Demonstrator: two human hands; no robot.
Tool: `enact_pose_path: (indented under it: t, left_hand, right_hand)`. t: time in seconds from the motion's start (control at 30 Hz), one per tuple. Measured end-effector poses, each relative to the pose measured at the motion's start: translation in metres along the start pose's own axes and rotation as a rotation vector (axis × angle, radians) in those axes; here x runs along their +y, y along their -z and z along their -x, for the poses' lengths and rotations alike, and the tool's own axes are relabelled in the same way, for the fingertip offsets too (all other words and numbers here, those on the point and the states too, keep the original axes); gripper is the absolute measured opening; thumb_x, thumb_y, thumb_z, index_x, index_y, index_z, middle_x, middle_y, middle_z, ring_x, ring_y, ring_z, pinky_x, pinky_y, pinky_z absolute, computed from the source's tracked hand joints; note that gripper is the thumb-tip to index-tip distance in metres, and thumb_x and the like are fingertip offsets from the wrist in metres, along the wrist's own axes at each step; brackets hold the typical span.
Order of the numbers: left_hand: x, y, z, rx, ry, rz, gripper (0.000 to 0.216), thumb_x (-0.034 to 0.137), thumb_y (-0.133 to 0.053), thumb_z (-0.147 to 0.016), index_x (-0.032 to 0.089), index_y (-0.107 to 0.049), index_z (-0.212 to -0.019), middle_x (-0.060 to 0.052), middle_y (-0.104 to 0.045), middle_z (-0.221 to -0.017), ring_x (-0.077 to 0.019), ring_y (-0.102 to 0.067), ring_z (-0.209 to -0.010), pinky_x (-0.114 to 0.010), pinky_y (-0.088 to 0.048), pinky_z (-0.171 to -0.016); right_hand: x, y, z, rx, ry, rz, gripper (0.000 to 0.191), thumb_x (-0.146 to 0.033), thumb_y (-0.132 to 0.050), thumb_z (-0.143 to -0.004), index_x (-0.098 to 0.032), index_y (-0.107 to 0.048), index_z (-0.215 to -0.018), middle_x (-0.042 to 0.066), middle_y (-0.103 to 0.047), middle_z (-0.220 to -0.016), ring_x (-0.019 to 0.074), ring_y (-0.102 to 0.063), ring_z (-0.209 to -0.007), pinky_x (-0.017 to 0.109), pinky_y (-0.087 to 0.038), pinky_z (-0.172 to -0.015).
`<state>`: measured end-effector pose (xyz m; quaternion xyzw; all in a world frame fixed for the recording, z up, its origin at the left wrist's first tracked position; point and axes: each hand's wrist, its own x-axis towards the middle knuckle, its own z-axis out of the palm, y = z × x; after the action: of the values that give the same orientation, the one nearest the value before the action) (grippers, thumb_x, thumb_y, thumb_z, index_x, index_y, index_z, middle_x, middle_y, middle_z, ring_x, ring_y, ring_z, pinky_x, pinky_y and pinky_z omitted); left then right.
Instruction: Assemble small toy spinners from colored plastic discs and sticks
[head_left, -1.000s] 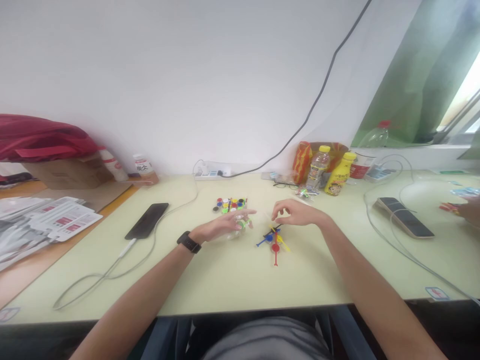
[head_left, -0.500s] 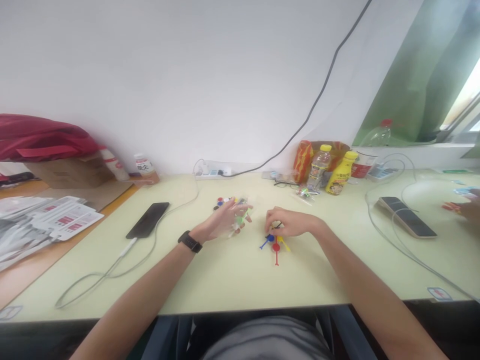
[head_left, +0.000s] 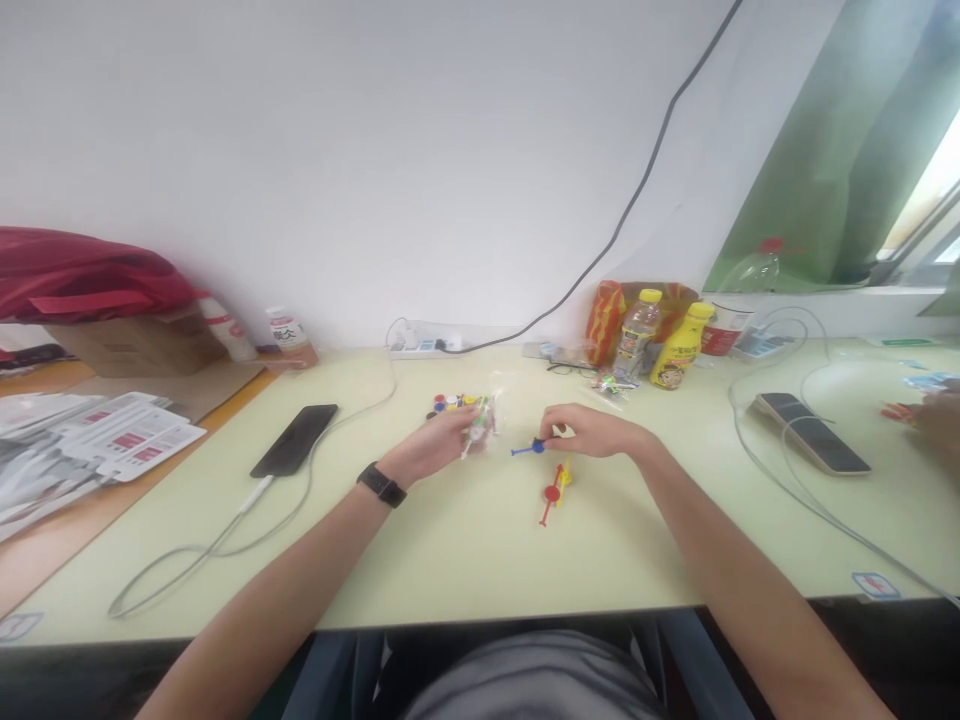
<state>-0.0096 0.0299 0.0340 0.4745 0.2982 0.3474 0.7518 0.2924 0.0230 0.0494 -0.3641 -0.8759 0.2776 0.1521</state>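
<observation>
My left hand (head_left: 439, 438) is closed round a clear plastic bag (head_left: 480, 430) with green and white pieces in it. Between the thumb and fingers of my right hand (head_left: 581, 430) is a blue plastic piece (head_left: 538, 446), a disc with a thin arm pointing left. Below that hand a red piece (head_left: 552, 494) of like shape lies on the table, partly over a yellow piece (head_left: 565, 478). Behind my left hand is a group of small coloured discs (head_left: 451, 402), partly hidden by the hand and bag.
A phone (head_left: 295, 440) on a charging cable lies to the left. Bottles, one yellow (head_left: 682, 346), and a small bag of pieces (head_left: 615, 388) are at the back right. Farther right are a dark-topped device (head_left: 814, 432) and another person's hand (head_left: 937, 425).
My right hand has lifted the blue piece off the red and yellow ones, and its arm has swung left. The red piece has turned. My left hand has closed on the bag.
</observation>
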Motion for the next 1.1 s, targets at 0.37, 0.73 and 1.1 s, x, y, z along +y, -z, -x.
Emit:
enact_pose_path:
  t: [0.37,0.73,1.1]
  left_hand:
    - [-0.012,-0.008,-0.002,0.103,-0.203,-0.194,0.034,0.031,-0.085,-0.082,0.017,-0.07,-0.109,-0.008,-0.07,-0.11,-0.0222,-0.069,-0.106,-0.044,-0.053,-0.103]
    - [-0.033,-0.01,-0.01,0.249,-0.435,-0.453,0.04,0.035,-0.086,-0.078,0.018,-0.074,-0.112,-0.01,-0.074,-0.109,-0.0264,-0.07,-0.101,-0.045,-0.058,-0.093]
    - [-0.035,-0.003,-0.013,0.315,-0.486,-0.406,0.042,0.035,-0.088,-0.077,0.018,-0.071,-0.111,-0.012,-0.075,-0.116,-0.0301,-0.071,-0.107,-0.049,-0.056,-0.098]
  right_hand:
    - [0.008,0.032,0.01,0.545,-0.12,-0.302,0.044,-0.063,-0.066,-0.088,-0.02,-0.064,-0.092,0.005,-0.068,-0.086,0.0182,-0.062,-0.076,0.031,-0.05,-0.067]
    - [-0.061,0.044,-0.047,0.689,0.078,-0.448,0.042,-0.063,-0.069,-0.086,-0.022,-0.061,-0.089,0.002,-0.065,-0.079,0.0173,-0.063,-0.072,0.034,-0.056,-0.074]
    - [-0.07,0.031,-0.079,0.655,0.187,-0.113,0.02,-0.037,-0.062,-0.093,-0.021,-0.061,-0.082,0.007,-0.064,-0.104,0.0185,-0.063,-0.089,0.032,-0.053,-0.075]
